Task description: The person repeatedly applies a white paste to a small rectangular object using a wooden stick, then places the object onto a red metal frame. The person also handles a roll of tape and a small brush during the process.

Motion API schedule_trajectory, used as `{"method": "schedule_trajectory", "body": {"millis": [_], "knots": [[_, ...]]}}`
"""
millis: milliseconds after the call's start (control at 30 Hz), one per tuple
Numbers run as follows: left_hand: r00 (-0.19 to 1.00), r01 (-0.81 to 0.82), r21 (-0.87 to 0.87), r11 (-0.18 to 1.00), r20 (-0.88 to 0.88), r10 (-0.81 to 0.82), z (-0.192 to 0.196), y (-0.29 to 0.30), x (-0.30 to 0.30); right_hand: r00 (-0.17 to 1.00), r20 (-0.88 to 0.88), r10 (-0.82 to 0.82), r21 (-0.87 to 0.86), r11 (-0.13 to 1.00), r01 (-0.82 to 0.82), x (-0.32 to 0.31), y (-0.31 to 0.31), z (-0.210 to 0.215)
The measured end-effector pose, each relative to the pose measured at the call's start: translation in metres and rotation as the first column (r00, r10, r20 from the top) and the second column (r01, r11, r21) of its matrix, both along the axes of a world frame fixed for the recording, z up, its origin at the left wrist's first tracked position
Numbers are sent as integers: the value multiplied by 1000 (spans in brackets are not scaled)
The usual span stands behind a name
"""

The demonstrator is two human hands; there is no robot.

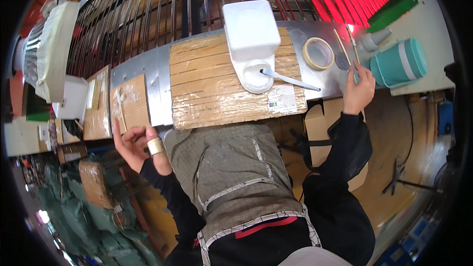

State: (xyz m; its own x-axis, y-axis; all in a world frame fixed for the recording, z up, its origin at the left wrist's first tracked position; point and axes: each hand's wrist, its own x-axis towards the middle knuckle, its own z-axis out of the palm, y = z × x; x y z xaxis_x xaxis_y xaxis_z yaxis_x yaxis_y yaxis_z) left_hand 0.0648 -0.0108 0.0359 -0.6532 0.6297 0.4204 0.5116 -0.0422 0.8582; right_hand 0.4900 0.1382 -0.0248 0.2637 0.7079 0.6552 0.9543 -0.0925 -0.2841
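My left hand [132,142], its thumb wrapped in tan tape, is curled at the near edge of a small brown board [132,99], with its fingers closed on the lower end of a thin stick [120,111] that lies across that board. My right hand [357,90] reaches to the right side of the metal bench [160,76]. Its fingers are spread, and the fingertips rest by the lower ends of two thin wooden sticks [343,47], right beside a teal mug [400,62]. Nothing is gripped in that hand.
A large plastic-wrapped wooden board [212,88] lies in the middle. On it stands a white tub [250,28], and a white-handled brush [288,79] lies in its round dish. A tape roll [318,53] and a dark disc [341,60] sit to the right. Metal bars [148,10] rise behind the bench.
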Motion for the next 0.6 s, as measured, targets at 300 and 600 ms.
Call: {"method": "schedule_trajectory", "body": {"millis": [300,600], "knots": [[985,118,-143,983,-108,-134,-3,-2,53,755,-72,652,-302,707,-640,-82,-22,18],[984,180,-192,965,30,-178,-18,-2,-3,760,-517,394,-133,840,-526,-101,-63,34]]}}
